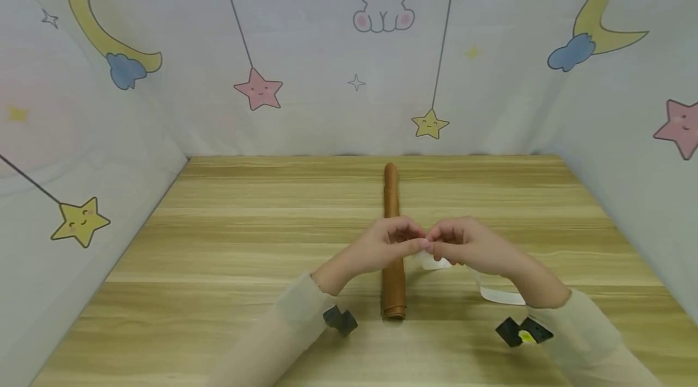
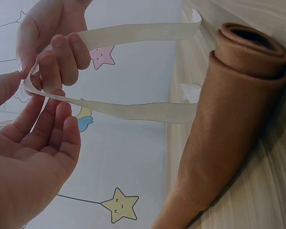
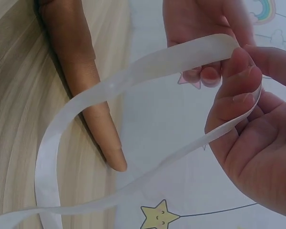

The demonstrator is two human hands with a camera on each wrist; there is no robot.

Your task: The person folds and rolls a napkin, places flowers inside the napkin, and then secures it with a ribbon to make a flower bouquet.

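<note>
A white ribbon (image 1: 497, 296) hangs in loops from both hands, which meet fingertip to fingertip above the table. My left hand (image 1: 387, 246) pinches the ribbon between thumb and fingers, its other fingers loosely bent in the left wrist view. Close against it, my right hand (image 1: 473, 246) pinches the ribbon too; one strand (image 3: 229, 125) runs across its fingers in the right wrist view. Beneath and partly behind the left hand lies a brown rolled-up sheet (image 1: 394, 290), its layered end (image 2: 250, 47) facing the near side. Exactly where the fingertips cross the ribbon is partly hidden.
The wood-grain table (image 1: 218, 266) is bordered by pale fabric walls (image 1: 316, 126) printed with stars, moons and a rabbit. Dark camera mounts (image 1: 340, 320) sit at both sleeve cuffs. Part of the ribbon droops toward the tabletop on the right.
</note>
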